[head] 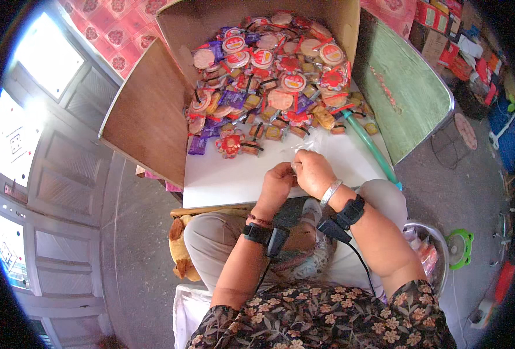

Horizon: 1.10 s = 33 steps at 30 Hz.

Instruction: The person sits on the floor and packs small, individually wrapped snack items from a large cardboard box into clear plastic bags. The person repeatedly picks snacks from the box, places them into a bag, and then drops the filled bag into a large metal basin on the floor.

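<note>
My left hand [279,179] and my right hand [313,170] meet over the front of a white tabletop [222,183]. Pinched between the fingers of both is a clear plastic bag [313,140], its loose film spreading away from me over the table. Whether anything lies inside the bag is hard to tell. Beyond it rises a large heap of wrapped snacks [279,99]: round pale biscuits, small yellow and brown pieces, and purple packets [233,99]. A red flower-patterned packet [230,144] lies at the heap's near left edge.
Wooden boards wall the table at the left [153,113], back [257,11] and right [403,87]. A green tube [371,148] lies along the right side. Below right stand a metal basin [441,266] holding packets and a small green fan [460,248].
</note>
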Motion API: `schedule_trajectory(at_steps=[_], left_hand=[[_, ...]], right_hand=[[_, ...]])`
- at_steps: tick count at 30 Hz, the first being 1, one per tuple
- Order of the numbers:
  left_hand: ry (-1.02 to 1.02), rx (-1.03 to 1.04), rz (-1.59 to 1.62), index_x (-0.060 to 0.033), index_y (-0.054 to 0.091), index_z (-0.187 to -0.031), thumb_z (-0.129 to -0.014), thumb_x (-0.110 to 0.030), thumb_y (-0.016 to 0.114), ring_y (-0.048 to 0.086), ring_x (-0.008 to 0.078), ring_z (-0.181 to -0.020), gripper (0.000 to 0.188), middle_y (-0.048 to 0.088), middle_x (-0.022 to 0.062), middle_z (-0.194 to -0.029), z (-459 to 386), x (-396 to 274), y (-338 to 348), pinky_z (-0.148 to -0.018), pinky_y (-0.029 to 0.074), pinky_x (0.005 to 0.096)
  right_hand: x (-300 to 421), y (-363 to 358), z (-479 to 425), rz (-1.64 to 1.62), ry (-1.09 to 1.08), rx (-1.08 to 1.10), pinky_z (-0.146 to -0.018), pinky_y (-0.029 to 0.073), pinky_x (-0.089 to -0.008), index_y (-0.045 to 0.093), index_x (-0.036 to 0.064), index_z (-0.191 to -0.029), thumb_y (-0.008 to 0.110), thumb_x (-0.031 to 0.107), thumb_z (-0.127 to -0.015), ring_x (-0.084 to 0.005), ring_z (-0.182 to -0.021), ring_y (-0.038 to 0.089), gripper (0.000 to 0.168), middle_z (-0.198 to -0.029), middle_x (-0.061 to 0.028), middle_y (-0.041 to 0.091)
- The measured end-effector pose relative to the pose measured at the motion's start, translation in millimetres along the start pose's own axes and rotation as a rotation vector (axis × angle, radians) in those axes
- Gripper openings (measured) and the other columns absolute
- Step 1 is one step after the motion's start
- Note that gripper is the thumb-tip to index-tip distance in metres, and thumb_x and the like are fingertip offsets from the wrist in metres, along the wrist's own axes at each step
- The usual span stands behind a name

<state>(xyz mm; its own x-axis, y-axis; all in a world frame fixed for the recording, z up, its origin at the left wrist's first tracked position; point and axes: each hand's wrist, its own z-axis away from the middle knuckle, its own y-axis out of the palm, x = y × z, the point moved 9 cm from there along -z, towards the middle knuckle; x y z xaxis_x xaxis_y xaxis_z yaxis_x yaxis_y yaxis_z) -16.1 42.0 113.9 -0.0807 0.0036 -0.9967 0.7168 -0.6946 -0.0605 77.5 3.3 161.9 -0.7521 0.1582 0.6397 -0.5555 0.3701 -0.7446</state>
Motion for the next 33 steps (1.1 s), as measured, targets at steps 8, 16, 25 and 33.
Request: schedule_trajectory(at_steps=[8, 16, 25, 33], left_hand=[[0.479, -0.707, -0.902, -0.0038, 0.054, -0.119, -0.078, 0.003, 0.047, 0.047, 0.0412, -0.115, 0.041, 0.052, 0.0247, -0.124, -7, -19, -110, -0.1, 0.039, 0.0434], [0.073, -0.771, -0.981, -0.0072, 0.046, -0.129, -0.08, -0.021, 0.063, 0.041, 0.0391, -0.123, 0.054, 0.044, 0.0241, -0.133, -35, 14, -172, -0.101, 0.035, 0.0477], [0.073, -0.822, -0.56, 0.0002, 0.059, -0.105, -0.076, -0.016, 0.066, 0.06, 0.0359, -0.095, 0.034, 0.063, 0.0195, -0.102, -41, 52, -210, -0.084, 0.047, 0.0394], [0.229, -0.974, -0.327, -0.0005, 0.051, -0.098, -0.087, -0.008, 0.053, 0.059, 0.0246, -0.08, 0.013, 0.058, 0.0131, -0.09, -1, 49, -227, -0.073, 0.049, 0.0343]], right_hand=[[2, -8, 0, 0.045, -0.028, -0.066, -0.068, 0.047, -0.0477, 0.056, 0.002, -0.079, 0.055, 0.01, -0.081, -0.0402, -0.076, 0.059, 0.008, -0.077, -0.0199, 0.062], [-1, -3, -2, 0.102, -0.031, -0.035, -0.07, 0.046, -0.0473, 0.056, 0.002, -0.08, 0.056, 0.01, -0.08, -0.0395, -0.078, 0.059, 0.008, -0.079, -0.0198, 0.061], [2, -2, -1, 0.125, -0.035, -0.021, -0.072, 0.046, -0.0474, 0.056, 0.002, -0.081, 0.056, 0.009, -0.08, -0.0393, -0.08, 0.058, 0.008, -0.08, -0.0197, 0.061], [7, -5, -1, 0.1, -0.054, -0.054, -0.072, 0.046, -0.047, 0.057, 0.002, -0.08, 0.056, 0.008, -0.079, -0.0397, -0.079, 0.058, 0.007, -0.08, -0.0203, 0.061]])
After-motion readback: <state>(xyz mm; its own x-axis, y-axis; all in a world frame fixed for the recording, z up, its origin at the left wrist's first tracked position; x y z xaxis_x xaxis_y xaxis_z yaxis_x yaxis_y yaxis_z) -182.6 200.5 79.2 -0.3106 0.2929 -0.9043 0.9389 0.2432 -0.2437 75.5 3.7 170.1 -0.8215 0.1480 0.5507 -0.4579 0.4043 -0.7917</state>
